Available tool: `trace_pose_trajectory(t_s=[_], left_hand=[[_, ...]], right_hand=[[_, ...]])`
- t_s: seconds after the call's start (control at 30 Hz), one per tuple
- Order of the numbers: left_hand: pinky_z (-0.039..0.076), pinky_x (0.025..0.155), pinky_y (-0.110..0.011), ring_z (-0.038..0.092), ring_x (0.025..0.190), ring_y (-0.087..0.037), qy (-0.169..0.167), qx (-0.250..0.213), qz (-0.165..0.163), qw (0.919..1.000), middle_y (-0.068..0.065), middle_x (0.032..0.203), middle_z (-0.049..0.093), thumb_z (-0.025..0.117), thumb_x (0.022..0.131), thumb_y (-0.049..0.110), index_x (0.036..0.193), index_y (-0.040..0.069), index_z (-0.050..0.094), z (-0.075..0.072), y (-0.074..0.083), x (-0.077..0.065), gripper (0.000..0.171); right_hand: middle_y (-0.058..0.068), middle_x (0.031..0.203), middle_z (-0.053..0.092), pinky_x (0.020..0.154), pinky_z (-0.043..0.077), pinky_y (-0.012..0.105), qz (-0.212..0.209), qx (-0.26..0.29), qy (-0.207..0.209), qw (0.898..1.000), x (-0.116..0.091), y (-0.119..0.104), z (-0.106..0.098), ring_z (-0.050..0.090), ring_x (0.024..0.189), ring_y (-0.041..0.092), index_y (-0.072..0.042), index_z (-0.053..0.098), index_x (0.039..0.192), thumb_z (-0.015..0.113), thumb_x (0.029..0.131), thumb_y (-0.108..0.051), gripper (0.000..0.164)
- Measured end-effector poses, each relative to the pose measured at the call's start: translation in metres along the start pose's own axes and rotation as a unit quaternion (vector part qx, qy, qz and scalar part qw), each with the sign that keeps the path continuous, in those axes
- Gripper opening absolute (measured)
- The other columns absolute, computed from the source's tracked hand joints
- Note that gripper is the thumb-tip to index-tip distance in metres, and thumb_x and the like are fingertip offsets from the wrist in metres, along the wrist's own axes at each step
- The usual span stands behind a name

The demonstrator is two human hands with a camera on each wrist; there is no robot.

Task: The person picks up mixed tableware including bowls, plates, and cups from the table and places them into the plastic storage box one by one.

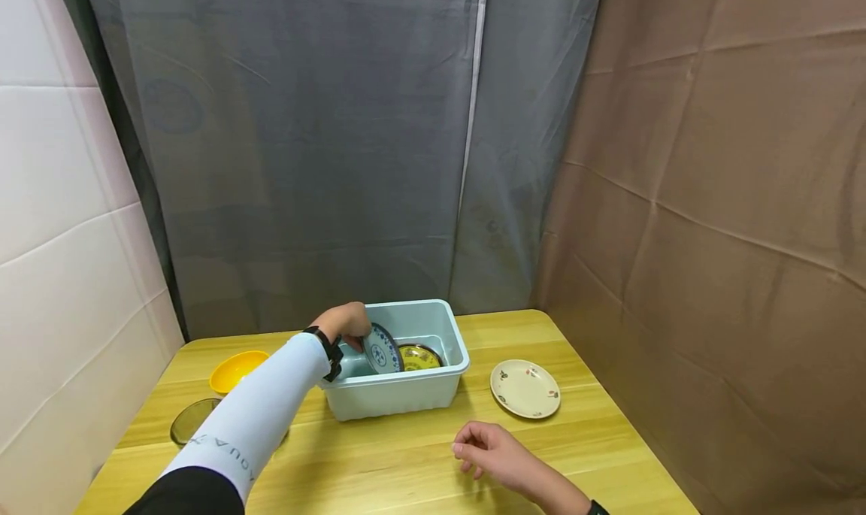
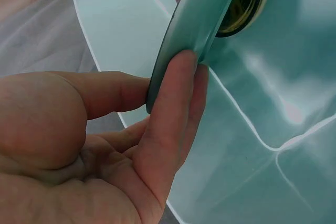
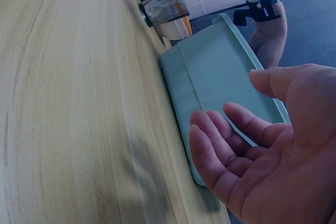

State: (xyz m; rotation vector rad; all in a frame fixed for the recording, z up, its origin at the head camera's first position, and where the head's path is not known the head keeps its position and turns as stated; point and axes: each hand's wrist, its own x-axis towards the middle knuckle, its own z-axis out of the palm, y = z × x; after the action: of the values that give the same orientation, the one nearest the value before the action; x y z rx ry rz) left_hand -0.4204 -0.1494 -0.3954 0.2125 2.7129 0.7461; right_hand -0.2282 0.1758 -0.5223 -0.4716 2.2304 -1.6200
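Fingers (image 2: 168, 114) and thumb of the left hand (image 1: 347, 323) pinch the blue-patterned plate (image 1: 383, 349) at its edge, tilted inside the pale tub (image 1: 392, 402), lower centre of the head view, probably because a rim grip fits beside the yellow dish (image 1: 418, 358). Right of bottom centre, the loosely curled right hand (image 1: 497, 456) holds nothing, perhaps being unneeded.

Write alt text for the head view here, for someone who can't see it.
The left hand holds a tilted blue-patterned plate in a pale blue tub, beside a yellow patterned dish. The right hand hovers empty above a wood-grain table, near a floral cream plate. A yellow bowl and a see-through dark vessel sit left of the tub.
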Motion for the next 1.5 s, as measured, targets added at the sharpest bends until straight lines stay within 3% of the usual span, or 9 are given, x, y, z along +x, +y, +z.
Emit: trace_pose_trajectory(t_s=[0.2,0.43,0.73,0.83,0.97,1.17,1.37,1.5], left_hand=[[0.054,0.057,-0.021,0.071,0.057,-0.011,-0.019,0.021,-0.015,0.9995,-0.007,0.074,0.076,0.060,0.104,0.004,0.094,-0.005,0.080,0.002,0.004,-0.001,0.024],[0.050,0.054,-0.017,0.065,0.055,-0.006,-0.062,0.041,-0.022,0.9970,-0.002,0.066,0.069,0.059,0.102,-0.002,0.098,-0.010,0.080,0.001,-0.001,0.000,0.023],[0.052,0.058,-0.019,0.067,0.064,-0.010,-0.076,-0.005,-0.055,0.9956,-0.009,0.082,0.078,0.066,0.101,-0.004,0.102,-0.012,0.080,0.004,-0.009,-0.001,0.016],[0.052,0.059,-0.019,0.067,0.066,-0.011,-0.078,0.006,-0.065,0.9948,-0.008,0.082,0.077,0.068,0.100,-0.002,0.099,-0.009,0.081,0.003,-0.010,-0.002,0.015],[0.054,0.062,-0.019,0.069,0.067,-0.010,-0.085,-0.001,-0.057,0.9948,-0.009,0.085,0.079,0.067,0.100,-0.002,0.101,-0.009,0.081,0.004,-0.010,-0.004,0.016],[0.059,0.066,-0.023,0.073,0.071,-0.014,-0.097,-0.063,-0.060,0.9915,-0.017,0.095,0.081,0.062,0.104,0.000,0.110,-0.013,0.076,0.012,-0.018,0.000,0.020],[0.064,0.088,-0.032,0.077,0.098,-0.026,-0.127,-0.113,-0.082,0.9819,-0.029,0.129,0.073,0.059,0.108,0.007,0.129,-0.017,0.067,0.016,-0.026,0.006,0.033],[0.063,0.097,-0.036,0.075,0.109,-0.032,-0.134,-0.130,-0.090,0.9782,-0.032,0.139,0.067,0.058,0.110,0.010,0.136,-0.018,0.063,0.017,-0.023,0.006,0.039]], right_hand=[[0.002,0.097,0.069,0.072,0.061,0.034,0.005,0.001,-0.001,1.000,-0.004,-0.001,0.000,0.072,0.091,0.026,0.002,0.069,0.115,0.066,0.113,-0.018,0.021],[0.007,0.099,0.070,0.072,0.061,0.033,0.007,0.006,0.009,1.000,-0.007,-0.002,0.001,0.072,0.090,0.024,0.000,0.069,0.114,0.067,0.112,-0.019,0.019],[0.003,0.097,0.070,0.073,0.060,0.031,0.000,0.007,0.012,1.000,-0.013,-0.004,0.003,0.071,0.091,0.025,0.001,0.069,0.114,0.067,0.112,-0.020,0.022],[0.004,0.097,0.070,0.073,0.061,0.031,0.000,0.010,0.012,1.000,-0.015,-0.004,0.002,0.071,0.090,0.025,0.003,0.068,0.114,0.068,0.112,-0.020,0.023],[0.004,0.098,0.070,0.073,0.060,0.031,0.004,0.013,0.018,1.000,-0.017,-0.004,0.002,0.071,0.091,0.025,0.001,0.069,0.114,0.068,0.112,-0.021,0.022],[0.003,0.098,0.071,0.073,0.060,0.031,0.007,0.018,0.016,1.000,-0.019,-0.003,0.000,0.072,0.091,0.026,0.001,0.070,0.114,0.068,0.112,-0.021,0.022],[0.003,0.097,0.070,0.072,0.060,0.033,0.016,0.018,0.016,1.000,-0.019,0.000,0.000,0.072,0.091,0.026,0.003,0.069,0.115,0.065,0.113,-0.017,0.021],[0.002,0.097,0.070,0.072,0.060,0.033,0.020,0.021,0.014,0.999,-0.019,0.000,-0.001,0.072,0.091,0.026,0.004,0.068,0.116,0.064,0.114,-0.017,0.022]])
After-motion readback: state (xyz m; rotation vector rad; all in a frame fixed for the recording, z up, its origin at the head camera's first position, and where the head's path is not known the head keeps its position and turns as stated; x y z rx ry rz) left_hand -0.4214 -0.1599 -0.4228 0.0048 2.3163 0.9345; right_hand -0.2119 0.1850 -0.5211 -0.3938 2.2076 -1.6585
